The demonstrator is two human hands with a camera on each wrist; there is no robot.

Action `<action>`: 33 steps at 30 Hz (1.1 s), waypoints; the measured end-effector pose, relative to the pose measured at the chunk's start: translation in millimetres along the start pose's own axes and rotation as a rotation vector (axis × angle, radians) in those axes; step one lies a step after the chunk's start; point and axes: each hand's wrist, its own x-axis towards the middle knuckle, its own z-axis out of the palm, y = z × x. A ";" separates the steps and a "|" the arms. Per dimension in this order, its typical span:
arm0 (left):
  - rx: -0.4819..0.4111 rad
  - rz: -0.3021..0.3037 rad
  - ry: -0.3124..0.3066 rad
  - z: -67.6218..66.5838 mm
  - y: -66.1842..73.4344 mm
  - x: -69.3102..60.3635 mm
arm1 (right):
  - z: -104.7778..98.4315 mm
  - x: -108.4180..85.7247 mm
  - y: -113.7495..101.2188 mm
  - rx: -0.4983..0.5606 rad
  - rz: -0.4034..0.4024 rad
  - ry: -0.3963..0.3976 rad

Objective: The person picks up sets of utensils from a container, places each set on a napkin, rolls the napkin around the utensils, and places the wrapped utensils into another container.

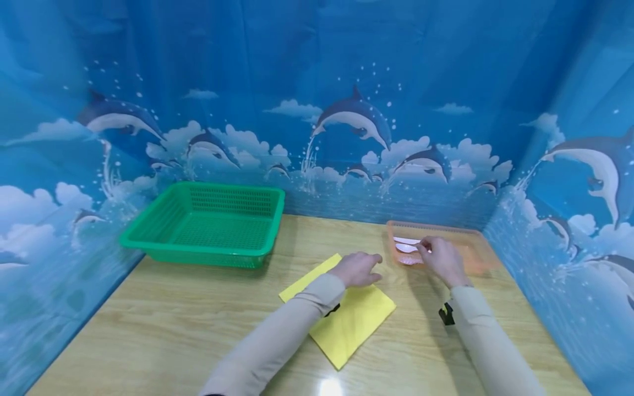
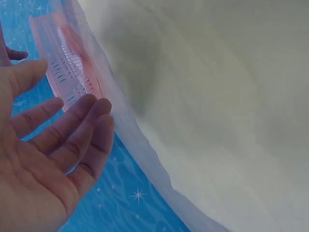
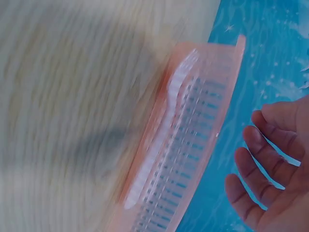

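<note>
My right hand (image 1: 442, 258) is over the orange-pink plastic basket (image 1: 473, 247), its fingertips close to a white spoon (image 1: 406, 248). Loosely bent fingers show in the right wrist view with nothing seen between them. Beside the spoon lie a white knife (image 1: 406, 240) and a white fork (image 1: 408, 260); the fork (image 3: 166, 116) also shows in the right wrist view. My left hand (image 1: 356, 269) hovers around the yellow cloth (image 1: 354, 319), with fingers relaxed and spread and an empty palm in the left wrist view. Its forearm hides part of the cloth.
A green perforated basket (image 1: 215, 256) stands at the back left of the wooden table (image 1: 163, 324). Behind and beside the table hangs a blue dolphin-print curtain (image 1: 277, 71), close behind both baskets.
</note>
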 end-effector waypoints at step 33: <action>0.038 -0.050 0.021 23.3 34.7 33.9 | 25.8 18.5 31.9 0.019 0.068 -0.269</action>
